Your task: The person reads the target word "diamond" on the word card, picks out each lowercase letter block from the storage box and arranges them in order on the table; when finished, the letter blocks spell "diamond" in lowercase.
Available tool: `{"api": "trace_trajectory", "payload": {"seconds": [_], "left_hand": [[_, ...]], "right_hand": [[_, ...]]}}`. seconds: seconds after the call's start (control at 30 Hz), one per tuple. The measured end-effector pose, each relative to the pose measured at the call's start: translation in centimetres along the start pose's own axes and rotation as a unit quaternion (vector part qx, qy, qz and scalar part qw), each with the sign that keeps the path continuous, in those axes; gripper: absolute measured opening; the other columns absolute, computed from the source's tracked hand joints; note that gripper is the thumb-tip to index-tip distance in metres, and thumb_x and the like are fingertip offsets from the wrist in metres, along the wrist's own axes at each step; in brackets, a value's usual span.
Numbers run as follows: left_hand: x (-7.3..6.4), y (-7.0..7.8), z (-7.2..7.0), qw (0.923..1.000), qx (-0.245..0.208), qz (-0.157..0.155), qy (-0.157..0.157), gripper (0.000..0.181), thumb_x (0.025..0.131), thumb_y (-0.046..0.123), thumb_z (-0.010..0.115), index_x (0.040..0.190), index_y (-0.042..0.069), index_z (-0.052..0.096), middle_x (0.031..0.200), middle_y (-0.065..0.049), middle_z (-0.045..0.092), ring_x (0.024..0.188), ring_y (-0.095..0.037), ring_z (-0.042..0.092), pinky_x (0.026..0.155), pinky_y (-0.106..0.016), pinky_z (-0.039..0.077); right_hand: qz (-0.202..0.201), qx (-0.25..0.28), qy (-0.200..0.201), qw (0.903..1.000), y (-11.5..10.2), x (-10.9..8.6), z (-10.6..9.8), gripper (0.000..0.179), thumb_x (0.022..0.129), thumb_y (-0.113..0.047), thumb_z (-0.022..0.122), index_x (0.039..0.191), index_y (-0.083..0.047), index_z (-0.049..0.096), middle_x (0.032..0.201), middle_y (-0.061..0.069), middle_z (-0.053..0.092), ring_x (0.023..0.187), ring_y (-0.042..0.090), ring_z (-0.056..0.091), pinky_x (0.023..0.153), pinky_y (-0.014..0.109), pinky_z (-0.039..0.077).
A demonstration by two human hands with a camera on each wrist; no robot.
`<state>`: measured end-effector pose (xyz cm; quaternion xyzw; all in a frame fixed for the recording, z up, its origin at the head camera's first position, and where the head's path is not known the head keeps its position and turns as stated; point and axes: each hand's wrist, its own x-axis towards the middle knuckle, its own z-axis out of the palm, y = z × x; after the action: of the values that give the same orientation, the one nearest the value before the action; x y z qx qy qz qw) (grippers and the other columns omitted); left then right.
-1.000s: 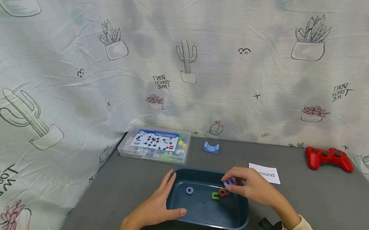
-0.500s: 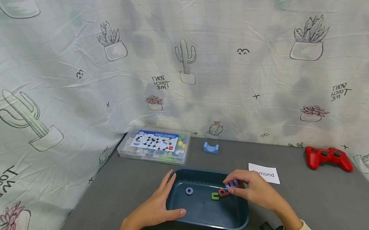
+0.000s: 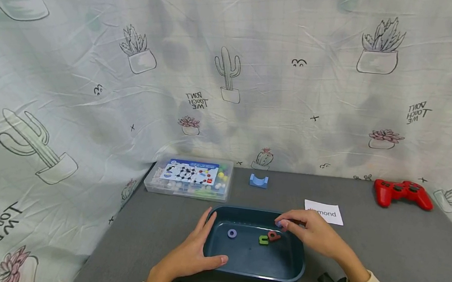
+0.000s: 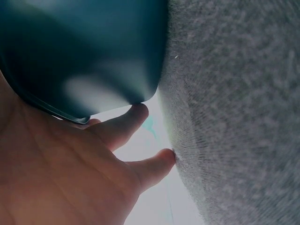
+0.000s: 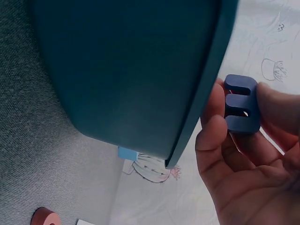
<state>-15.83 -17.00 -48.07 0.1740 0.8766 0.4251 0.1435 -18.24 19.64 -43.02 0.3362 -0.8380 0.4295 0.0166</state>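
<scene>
Above the far right part of the dark blue-green rectangular plastic tray (image 3: 248, 258), we hold a purple, three-pronged, letter-shaped piece (image 5: 243, 101) in our right hand (image 3: 310, 231). The right wrist view shows the thumb pressing its solid back edge while the fingers meet the prong side, a pinch closed to the width of the piece. That grip looks sound; we would keep it light, since hard pressure could make so small a piece twist or slip. If we turn the piece, small rolls of thumb against fingers should serve better than a swing of the wrist, which might knock the rim.

Our left hand (image 3: 190, 254) is spread wide along the tray's left side, its straight fingers against the wall and its thumb at the near left corner. We would leave it there as a brace against sliding on the grey surface (image 3: 139, 235).

Inside the tray, a purple ring-shaped piece (image 3: 229, 233) lies apart at left; a green forked piece (image 3: 261, 240) and a red-brown piece with a hole (image 3: 276, 237) sit close together, whether touching we cannot tell. Our right fingertips hang near that pair, so we should mind our clearance.
</scene>
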Motion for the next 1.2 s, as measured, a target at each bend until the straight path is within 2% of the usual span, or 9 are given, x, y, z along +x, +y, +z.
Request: {"api": "trace_trajectory", "payload": {"seconds": [0.2,0.3,0.43,0.57,0.77,0.9,1.03,1.2], "left_hand": [[0.1,0.0,0.0,1.0000,-0.001,-0.002,-0.001,0.114,0.091,0.060,0.077,0.174,0.019,0.012,0.179,-0.006,-0.005,0.155,-0.048,0.024,0.109,-0.081,0.030],[0.0,0.0,0.0,1.0000,-0.002,-0.001,-0.004,0.113,0.091,0.060,0.077,0.174,0.019,0.011,0.179,-0.006,-0.005,0.155,-0.047,0.023,0.109,-0.081,0.030],[0.0,0.0,0.0,1.0000,0.000,0.003,-0.004,0.112,0.092,0.059,0.076,0.174,0.020,0.012,0.179,-0.005,-0.006,0.155,-0.048,0.023,0.109,-0.081,0.030],[0.0,0.1,-0.1,1.0000,0.006,0.007,0.001,0.112,0.091,0.060,0.077,0.174,0.019,0.013,0.179,-0.007,-0.004,0.154,-0.050,0.024,0.108,-0.082,0.030],[-0.1,0.1,-0.2,1.0000,0.002,0.006,-0.001,0.110,0.092,0.059,0.077,0.174,0.020,0.015,0.179,-0.007,-0.005,0.155,-0.050,0.023,0.108,-0.082,0.030],[-0.1,0.1,-0.2,1.0000,0.004,0.007,-0.001,0.109,0.092,0.059,0.077,0.174,0.020,0.016,0.179,-0.007,-0.005,0.154,-0.051,0.024,0.108,-0.083,0.030],[-0.1,0.1,-0.2,0.9999,0.007,0.009,-0.001,0.109,0.092,0.059,0.076,0.174,0.019,0.017,0.179,-0.008,-0.005,0.154,-0.052,0.025,0.107,-0.083,0.031],[0.0,0.1,-0.2,0.9999,0.012,0.010,-0.002,0.109,0.092,0.060,0.076,0.174,0.019,0.017,0.179,-0.008,-0.005,0.153,-0.052,0.025,0.107,-0.083,0.031]], "right_hand": [[0.004,0.019,0.005,0.9998,-0.2,0.0,0.0,0.019,0.108,0.000,0.060,0.117,-0.001,0.077,0.082,-0.005,0.070,0.069,0.016,0.062,0.055,0.027,0.045],[0.012,0.021,0.012,0.9996,-0.2,-0.1,0.0,0.017,0.108,-0.002,0.062,0.116,-0.001,0.077,0.080,-0.004,0.069,0.070,0.021,0.066,0.054,0.026,0.047],[0.016,0.015,0.020,0.9996,-0.2,-0.3,-0.1,0.016,0.107,-0.001,0.064,0.115,-0.004,0.077,0.079,-0.004,0.069,0.068,0.022,0.067,0.052,0.026,0.046],[0.023,0.011,0.012,0.9996,-0.1,-0.5,-0.3,0.017,0.105,0.000,0.065,0.119,-0.005,0.076,0.082,-0.002,0.070,0.072,0.020,0.067,0.057,0.026,0.049],[0.037,0.046,-0.016,0.9981,0.0,-1.0,-0.8,0.021,0.103,0.003,0.067,0.122,-0.003,0.073,0.096,0.011,0.073,0.077,0.019,0.071,0.069,0.032,0.060],[0.021,0.070,-0.023,0.9971,0.4,-1.1,-0.8,0.021,0.100,0.007,0.069,0.117,-0.006,0.074,0.098,0.014,0.073,0.077,0.020,0.072,0.069,0.035,0.062],[0.015,0.077,-0.021,0.9967,0.6,-1.4,-0.9,0.022,0.100,0.007,0.069,0.116,-0.007,0.074,0.099,0.015,0.072,0.080,0.022,0.072,0.071,0.033,0.062],[0.045,0.075,-0.023,0.9959,0.3,-1.7,-1.3,0.023,0.101,0.001,0.071,0.123,-0.003,0.072,0.098,0.006,0.075,0.085,0.027,0.074,0.077,0.030,0.060]]}}
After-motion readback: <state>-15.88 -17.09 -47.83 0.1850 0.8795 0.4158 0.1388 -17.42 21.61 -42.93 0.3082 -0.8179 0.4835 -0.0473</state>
